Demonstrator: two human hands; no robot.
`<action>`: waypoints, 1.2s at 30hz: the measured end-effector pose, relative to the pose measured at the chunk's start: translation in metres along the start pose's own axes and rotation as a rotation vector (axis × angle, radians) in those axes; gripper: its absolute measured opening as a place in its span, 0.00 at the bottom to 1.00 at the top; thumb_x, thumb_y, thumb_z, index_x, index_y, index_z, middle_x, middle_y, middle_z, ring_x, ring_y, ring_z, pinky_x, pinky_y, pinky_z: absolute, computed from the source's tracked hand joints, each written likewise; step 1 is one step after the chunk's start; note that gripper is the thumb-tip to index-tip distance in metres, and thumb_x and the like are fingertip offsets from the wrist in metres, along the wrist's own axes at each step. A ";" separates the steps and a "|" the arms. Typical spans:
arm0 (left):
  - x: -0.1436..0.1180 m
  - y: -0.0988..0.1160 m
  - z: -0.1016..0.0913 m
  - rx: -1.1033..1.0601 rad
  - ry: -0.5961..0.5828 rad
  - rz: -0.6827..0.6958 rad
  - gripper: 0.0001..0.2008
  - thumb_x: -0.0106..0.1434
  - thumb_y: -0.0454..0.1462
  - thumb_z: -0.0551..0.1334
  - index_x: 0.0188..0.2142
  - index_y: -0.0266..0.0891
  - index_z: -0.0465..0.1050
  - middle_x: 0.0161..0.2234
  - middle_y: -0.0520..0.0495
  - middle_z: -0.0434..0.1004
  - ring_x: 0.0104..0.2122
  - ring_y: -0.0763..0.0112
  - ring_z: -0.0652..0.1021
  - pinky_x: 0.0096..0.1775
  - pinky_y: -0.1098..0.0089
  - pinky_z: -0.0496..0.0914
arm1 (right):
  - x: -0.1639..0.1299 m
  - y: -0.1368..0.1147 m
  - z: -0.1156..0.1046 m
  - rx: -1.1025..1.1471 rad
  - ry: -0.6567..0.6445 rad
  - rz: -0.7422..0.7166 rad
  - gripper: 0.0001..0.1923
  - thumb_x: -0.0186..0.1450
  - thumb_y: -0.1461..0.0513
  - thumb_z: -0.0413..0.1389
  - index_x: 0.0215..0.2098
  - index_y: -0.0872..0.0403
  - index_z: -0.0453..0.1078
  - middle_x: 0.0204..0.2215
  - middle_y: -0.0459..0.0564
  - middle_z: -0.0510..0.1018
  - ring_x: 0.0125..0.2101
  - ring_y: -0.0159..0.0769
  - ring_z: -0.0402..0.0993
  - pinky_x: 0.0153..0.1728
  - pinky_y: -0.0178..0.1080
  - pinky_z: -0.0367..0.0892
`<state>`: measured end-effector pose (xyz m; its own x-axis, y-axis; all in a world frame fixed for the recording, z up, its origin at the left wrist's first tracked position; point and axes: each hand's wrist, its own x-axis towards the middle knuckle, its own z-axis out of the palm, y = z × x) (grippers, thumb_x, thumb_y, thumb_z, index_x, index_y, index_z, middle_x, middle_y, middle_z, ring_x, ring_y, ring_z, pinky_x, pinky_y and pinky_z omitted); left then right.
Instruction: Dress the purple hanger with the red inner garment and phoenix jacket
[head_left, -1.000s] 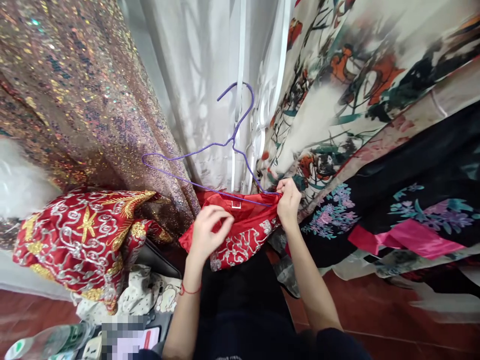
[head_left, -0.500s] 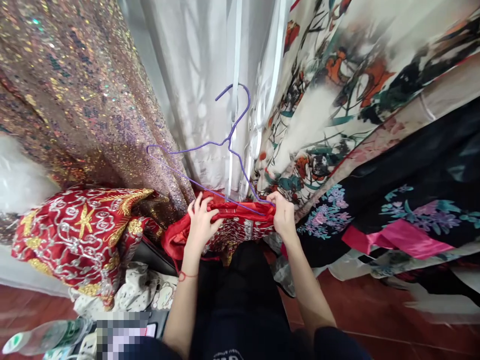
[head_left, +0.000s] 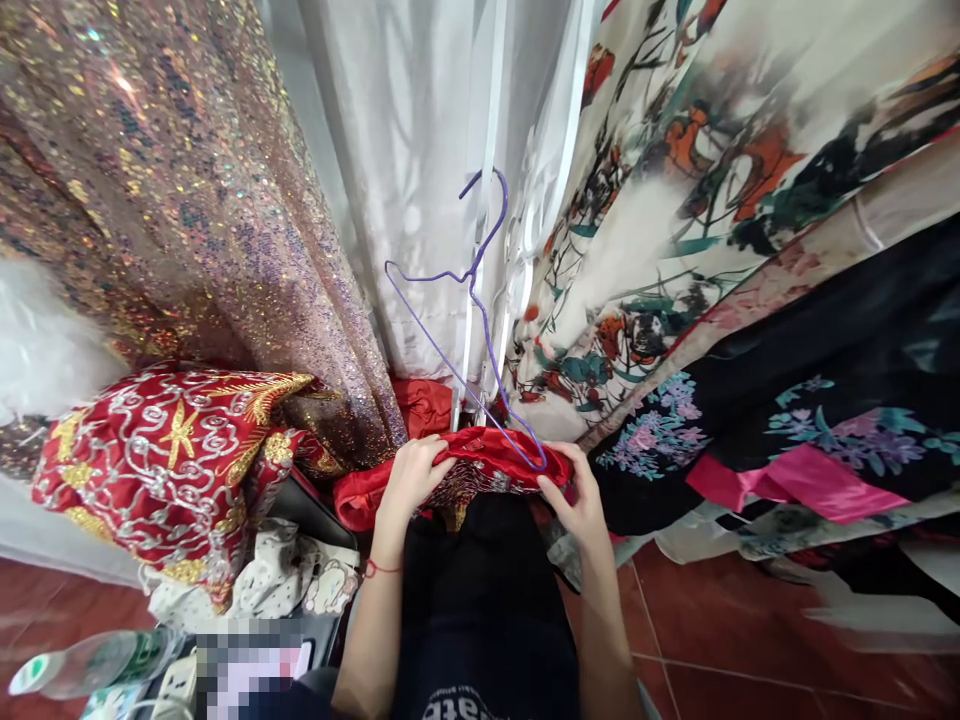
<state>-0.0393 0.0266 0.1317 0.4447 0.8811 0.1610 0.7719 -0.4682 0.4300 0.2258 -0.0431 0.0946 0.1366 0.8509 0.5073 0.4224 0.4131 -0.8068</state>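
My left hand grips the left part of a red embroidered garment bunched over my lap. My right hand holds the garment's right side, right where the lower end of a purple wire hanger meets the cloth. The hanger stands nearly upright, its hook high against a white curtain, one shoulder tucked into the red cloth. Both hands sit close together above my dark trousers.
A sequined gown hangs at left, over a red and gold embroidered bundle. Floral robes and a black flowered one hang at right. A plastic bottle and a patterned white cloth lie on the red tiled floor.
The hanger has swung from lying wide and flat to standing nearly upright. Both hands dropped lower with the red garment, which is now more bunched up.
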 end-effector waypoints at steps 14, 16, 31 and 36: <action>-0.008 0.008 0.006 -0.097 -0.055 -0.065 0.02 0.65 0.34 0.63 0.36 0.41 0.76 0.39 0.46 0.79 0.42 0.63 0.79 0.45 0.67 0.69 | -0.007 0.001 -0.018 -0.512 -0.106 -0.117 0.07 0.66 0.56 0.58 0.41 0.48 0.75 0.43 0.53 0.78 0.45 0.47 0.74 0.45 0.48 0.68; -0.010 0.008 0.003 -0.187 -0.024 -0.086 0.16 0.63 0.33 0.64 0.51 0.43 0.72 0.44 0.47 0.79 0.45 0.64 0.79 0.47 0.68 0.69 | -0.009 0.002 -0.018 -0.463 -0.029 -0.097 0.06 0.68 0.59 0.55 0.35 0.50 0.73 0.33 0.50 0.79 0.35 0.42 0.74 0.38 0.44 0.68; 0.008 -0.004 -0.027 -0.369 0.268 -0.327 0.17 0.65 0.32 0.52 0.50 0.37 0.74 0.47 0.38 0.81 0.48 0.60 0.80 0.52 0.62 0.70 | -0.013 -0.031 0.031 0.230 -0.317 0.277 0.29 0.61 0.54 0.65 0.57 0.49 0.63 0.49 0.52 0.80 0.46 0.42 0.80 0.49 0.46 0.76; 0.029 0.015 -0.062 -0.672 0.444 -0.094 0.17 0.60 0.31 0.52 0.42 0.39 0.77 0.44 0.47 0.81 0.45 0.67 0.79 0.52 0.67 0.70 | -0.017 -0.059 0.053 0.257 -0.642 0.172 0.19 0.65 0.53 0.60 0.53 0.49 0.73 0.47 0.51 0.82 0.50 0.45 0.79 0.56 0.52 0.72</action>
<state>-0.0432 0.0495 0.1974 0.0610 0.9252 0.3745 0.2968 -0.3750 0.8782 0.1511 -0.0645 0.1173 -0.4057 0.9014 0.1512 0.2067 0.2516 -0.9455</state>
